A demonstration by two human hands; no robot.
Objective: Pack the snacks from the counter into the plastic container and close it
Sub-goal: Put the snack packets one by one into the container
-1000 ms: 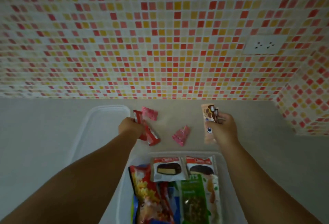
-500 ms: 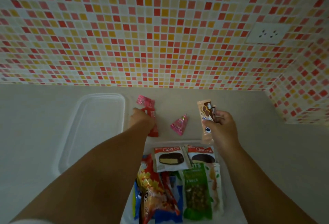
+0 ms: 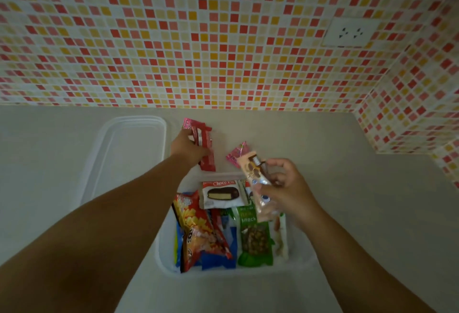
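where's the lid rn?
Head view, left of centre: the lid lies flat on the counter near the tiled wall, just left of the left hand and behind-left of the container.

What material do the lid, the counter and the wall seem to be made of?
Lid: translucent, slightly glossy plastic, it seems; the counter shows through it.
Counter: smooth, matte, pale surface without seams; stone or laminate, I cannot tell which.
Wall: small square mosaic tiles with pale grout lines, probably ceramic or glass.
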